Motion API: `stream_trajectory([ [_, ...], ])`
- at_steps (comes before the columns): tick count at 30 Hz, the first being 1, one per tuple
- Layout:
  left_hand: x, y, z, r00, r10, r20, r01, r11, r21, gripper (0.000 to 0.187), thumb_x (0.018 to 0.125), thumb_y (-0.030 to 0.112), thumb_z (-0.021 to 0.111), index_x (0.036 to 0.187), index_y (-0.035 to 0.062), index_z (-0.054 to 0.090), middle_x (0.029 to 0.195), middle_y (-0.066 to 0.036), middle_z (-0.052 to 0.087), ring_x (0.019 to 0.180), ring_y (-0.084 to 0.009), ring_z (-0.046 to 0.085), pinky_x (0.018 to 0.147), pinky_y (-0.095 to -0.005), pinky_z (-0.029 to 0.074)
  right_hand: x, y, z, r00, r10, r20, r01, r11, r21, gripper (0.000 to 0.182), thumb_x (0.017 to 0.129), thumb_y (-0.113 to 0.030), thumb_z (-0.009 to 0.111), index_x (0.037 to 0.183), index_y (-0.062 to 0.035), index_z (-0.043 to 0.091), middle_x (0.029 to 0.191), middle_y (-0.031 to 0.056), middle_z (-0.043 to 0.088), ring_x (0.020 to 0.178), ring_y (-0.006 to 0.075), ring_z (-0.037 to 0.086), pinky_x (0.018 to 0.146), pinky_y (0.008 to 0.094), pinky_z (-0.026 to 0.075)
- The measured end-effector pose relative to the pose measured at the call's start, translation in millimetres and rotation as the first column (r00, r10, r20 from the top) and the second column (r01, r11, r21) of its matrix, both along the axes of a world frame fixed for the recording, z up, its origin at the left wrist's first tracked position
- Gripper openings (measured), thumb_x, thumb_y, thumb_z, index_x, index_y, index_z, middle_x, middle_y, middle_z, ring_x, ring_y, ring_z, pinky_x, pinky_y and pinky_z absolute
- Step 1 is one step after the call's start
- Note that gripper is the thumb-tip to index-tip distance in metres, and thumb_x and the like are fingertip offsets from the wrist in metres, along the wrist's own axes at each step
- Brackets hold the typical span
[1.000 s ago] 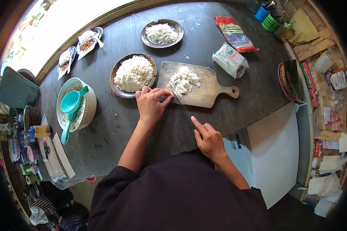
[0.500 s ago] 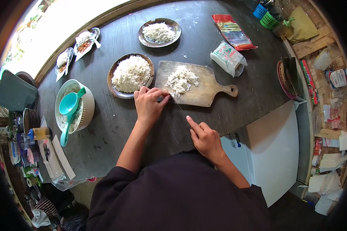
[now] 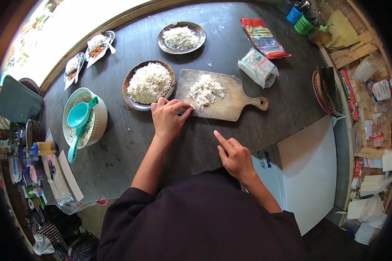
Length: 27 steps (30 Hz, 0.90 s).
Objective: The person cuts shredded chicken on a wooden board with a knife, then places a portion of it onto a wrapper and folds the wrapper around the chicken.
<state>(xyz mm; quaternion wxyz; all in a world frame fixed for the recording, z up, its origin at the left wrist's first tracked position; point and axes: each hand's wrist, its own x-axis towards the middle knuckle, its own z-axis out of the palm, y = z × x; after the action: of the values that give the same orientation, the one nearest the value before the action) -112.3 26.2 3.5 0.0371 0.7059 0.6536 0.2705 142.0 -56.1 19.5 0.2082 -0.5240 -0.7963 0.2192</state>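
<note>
A wooden cutting board (image 3: 233,108) with a handle lies on the dark table, bearing a pile of pale shreds (image 3: 206,91). My left hand (image 3: 167,116) is at the board's lower left corner, thumb and fingertips pinched together at the edge of the shreds; what is between them is too small to name. My right hand (image 3: 236,157) is below the board, its index finger stretched along a thin knife (image 3: 207,121) and the other fingers curled round its hidden handle. The blade points up toward the board's lower edge.
Two plates of white shreds (image 3: 149,83) (image 3: 181,38) stand beyond and left of the board. A white tub (image 3: 101,124) with a turquoise strainer (image 3: 78,115) is at left. A plastic-wrapped pack (image 3: 258,67) and a red packet (image 3: 264,38) lie upper right.
My right hand has shifted slightly right with the knife. My left hand stays at the board's corner. The whole view has moved very slightly.
</note>
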Motion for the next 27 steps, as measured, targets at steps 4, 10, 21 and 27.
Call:
stream_trajectory([
  [4,-2,2,-4,1.0,-0.011,-0.002,0.011,1.0,0.006,0.012,0.086,0.036,0.085,0.091,0.0253,0.086,0.095,0.011,0.079,0.09,-0.0168,0.06,0.087,-0.0352,0.04,-3,-2,1,0.999,0.034,-0.026,-0.034,0.999,-0.002,0.053,0.099,-0.015,0.069,0.152,-0.0202,0.061,0.081,0.0087,0.058,0.061,0.0285,0.066,0.059,0.043,0.059],
  [10,-3,2,-5,1.0,-0.018,-0.008,0.018,1.0,0.009,0.012,0.085,0.035,0.085,0.092,0.0256,0.086,0.097,0.011,0.079,0.091,-0.0174,0.061,0.087,-0.0354,0.04,-7,1,-4,0.999,0.041,-0.026,-0.042,0.999,-0.029,0.053,0.1,-0.016,0.067,0.152,-0.0199,0.06,0.083,0.0099,0.058,0.062,0.0308,0.067,0.06,0.0447,0.059],
  [21,-2,1,-10,0.999,0.0,0.045,-0.002,0.999,0.043,0.012,0.084,0.037,0.086,0.085,0.0256,0.084,0.091,0.012,0.077,0.088,-0.0171,0.059,0.084,-0.037,0.038,-10,15,-9,1.0,0.015,-0.018,-0.015,1.0,-0.009,0.051,0.101,-0.017,0.067,0.151,-0.0225,0.062,0.081,0.0088,0.057,0.063,0.0311,0.067,0.061,0.0457,0.058],
  [27,-1,0,-5,1.0,0.002,0.028,-0.002,1.0,0.015,0.014,0.085,0.037,0.086,0.088,0.0229,0.086,0.093,0.009,0.079,0.086,-0.0164,0.059,0.084,-0.035,0.039,-3,12,3,0.999,0.001,-0.038,0.0,1.0,0.021,0.052,0.1,-0.016,0.069,0.15,-0.0234,0.063,0.08,0.0076,0.058,0.06,0.028,0.065,0.06,0.0439,0.057],
])
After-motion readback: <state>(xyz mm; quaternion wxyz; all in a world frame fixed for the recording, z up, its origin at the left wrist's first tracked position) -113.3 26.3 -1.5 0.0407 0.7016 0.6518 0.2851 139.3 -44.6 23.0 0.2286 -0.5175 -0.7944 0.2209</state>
